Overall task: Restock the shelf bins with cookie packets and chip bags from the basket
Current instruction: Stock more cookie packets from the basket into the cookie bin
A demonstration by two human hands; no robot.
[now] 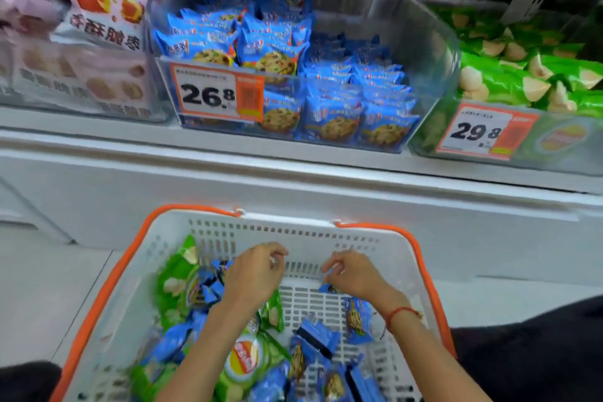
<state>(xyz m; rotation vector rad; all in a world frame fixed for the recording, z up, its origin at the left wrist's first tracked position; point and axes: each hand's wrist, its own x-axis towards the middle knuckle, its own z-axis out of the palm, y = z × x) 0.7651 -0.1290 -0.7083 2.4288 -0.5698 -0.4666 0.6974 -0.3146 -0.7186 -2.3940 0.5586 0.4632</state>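
Head view: both hands at 6 o'clock, left hand (256,272) and right hand (354,274) each pinching cookie packets; basket (326,232) half full, bins (434,52) unfilled.

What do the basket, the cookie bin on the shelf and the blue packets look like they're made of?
Basket: rigid white plastic by the look, with moulded slots and an orange rim. Cookie bin: clear hard plastic, probably acrylic; the packets show through its glossy walls. Blue packets: thin printed film, crinkled and shiny. The right hand pinches one.
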